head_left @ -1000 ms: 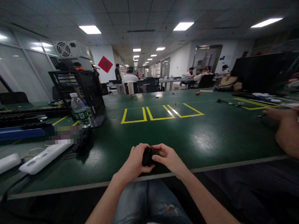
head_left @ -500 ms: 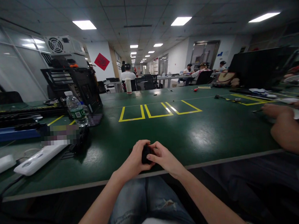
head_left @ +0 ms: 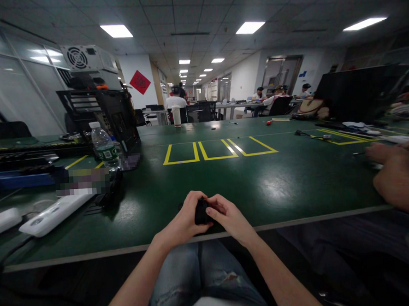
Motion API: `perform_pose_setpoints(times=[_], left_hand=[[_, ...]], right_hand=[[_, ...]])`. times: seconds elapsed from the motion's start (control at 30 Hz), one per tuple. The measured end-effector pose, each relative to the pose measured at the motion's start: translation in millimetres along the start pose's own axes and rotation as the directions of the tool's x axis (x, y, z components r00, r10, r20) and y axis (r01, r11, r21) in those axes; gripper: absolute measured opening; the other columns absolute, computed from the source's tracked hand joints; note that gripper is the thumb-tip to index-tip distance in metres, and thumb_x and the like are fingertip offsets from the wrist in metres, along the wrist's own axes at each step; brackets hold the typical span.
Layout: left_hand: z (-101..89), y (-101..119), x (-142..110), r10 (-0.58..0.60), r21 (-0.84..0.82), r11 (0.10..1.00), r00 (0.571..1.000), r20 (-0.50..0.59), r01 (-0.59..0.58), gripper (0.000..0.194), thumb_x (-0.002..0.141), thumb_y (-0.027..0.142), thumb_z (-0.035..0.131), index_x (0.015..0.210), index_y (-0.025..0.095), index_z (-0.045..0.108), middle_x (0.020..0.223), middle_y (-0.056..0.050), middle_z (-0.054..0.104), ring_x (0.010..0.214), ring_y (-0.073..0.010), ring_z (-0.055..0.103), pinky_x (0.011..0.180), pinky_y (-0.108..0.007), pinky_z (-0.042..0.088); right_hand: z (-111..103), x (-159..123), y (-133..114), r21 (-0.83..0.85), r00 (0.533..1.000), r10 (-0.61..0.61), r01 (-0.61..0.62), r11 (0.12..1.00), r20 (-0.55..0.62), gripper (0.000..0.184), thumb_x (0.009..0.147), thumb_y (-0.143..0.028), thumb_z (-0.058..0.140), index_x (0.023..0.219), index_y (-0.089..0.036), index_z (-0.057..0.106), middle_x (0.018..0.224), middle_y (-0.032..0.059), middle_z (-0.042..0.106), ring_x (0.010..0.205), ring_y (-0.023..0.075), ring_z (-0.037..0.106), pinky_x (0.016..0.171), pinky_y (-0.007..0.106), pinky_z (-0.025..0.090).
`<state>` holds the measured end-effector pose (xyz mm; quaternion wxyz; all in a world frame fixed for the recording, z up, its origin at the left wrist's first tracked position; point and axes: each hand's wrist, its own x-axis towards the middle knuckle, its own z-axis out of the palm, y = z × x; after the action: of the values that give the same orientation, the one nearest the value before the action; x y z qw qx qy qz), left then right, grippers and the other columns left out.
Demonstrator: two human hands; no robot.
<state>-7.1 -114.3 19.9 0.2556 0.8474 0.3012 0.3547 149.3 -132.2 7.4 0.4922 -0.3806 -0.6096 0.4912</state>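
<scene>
Close to the front edge of the green table (head_left: 206,178), a small black object (head_left: 201,212) sits between my two hands. Its kind does not show; it looks dark and blocky. My left hand (head_left: 190,215) wraps round its left side, thumb low and fingers over the top. From the right, my right hand (head_left: 225,213) grips it with thumb and fingertips. Both hands are closed, and much of the object is hidden by them. Ahead of the hands, yellow tape outlines (head_left: 218,158) mark the tabletop.
At left stand a white power strip (head_left: 56,215), a water bottle (head_left: 104,147) and a black computer case (head_left: 114,114). A white cup (head_left: 177,116) is at the far edge. On the right are another person's hands (head_left: 388,158), a cable (head_left: 310,135) and a dark monitor (head_left: 356,93).
My right thumb has shifted slightly to the right on the black object, showing more of it. Another person's hand has come into view at the far left edge.
</scene>
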Motion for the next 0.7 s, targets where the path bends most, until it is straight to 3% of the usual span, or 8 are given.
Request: perform_pose_setpoints(times=[0.23,0.43,0.7], left_hand=[[-7.1,-13,11,0.011,0.055,0.998,1.000,0.012,-0.012,0.052,0.064,0.015,0.065,0.108,0.021,0.037,0.104,-0.004,0.042,0.098,-0.0203,0.045,0.087,-0.034,0.038],[-8.6,-1,5,-0.001,0.164,0.986,1.000,0.030,-0.004,0.059,0.063,0.013,0.064,0.113,0.024,0.034,0.109,-0.004,0.043,0.106,-0.0231,0.039,0.095,-0.041,0.028],[-8.3,1,3,-0.023,0.134,0.991,0.999,0.028,0.019,0.054,0.063,0.005,0.055,0.110,0.023,0.035,0.109,-0.004,0.043,0.106,-0.0223,0.040,0.094,-0.040,0.030]], right_hand=[[-1,20,5,0.077,0.999,0.043,-0.041,0.996,-0.022,0.020,0.070,-0.025,0.061,0.087,-0.018,0.055,0.086,0.0013,0.060,0.087,0.0163,0.057,0.081,0.031,0.042],[0,11,2,0.064,1.000,0.015,-0.014,0.998,-0.018,0.024,0.066,-0.022,0.064,0.086,-0.019,0.053,0.089,0.0006,0.058,0.093,0.0169,0.055,0.084,0.032,0.042],[1,9,3,0.037,0.998,-0.044,0.046,0.998,-0.037,0.019,0.072,-0.028,0.059,0.087,-0.020,0.052,0.092,0.0008,0.055,0.095,0.0155,0.053,0.086,0.031,0.042]])
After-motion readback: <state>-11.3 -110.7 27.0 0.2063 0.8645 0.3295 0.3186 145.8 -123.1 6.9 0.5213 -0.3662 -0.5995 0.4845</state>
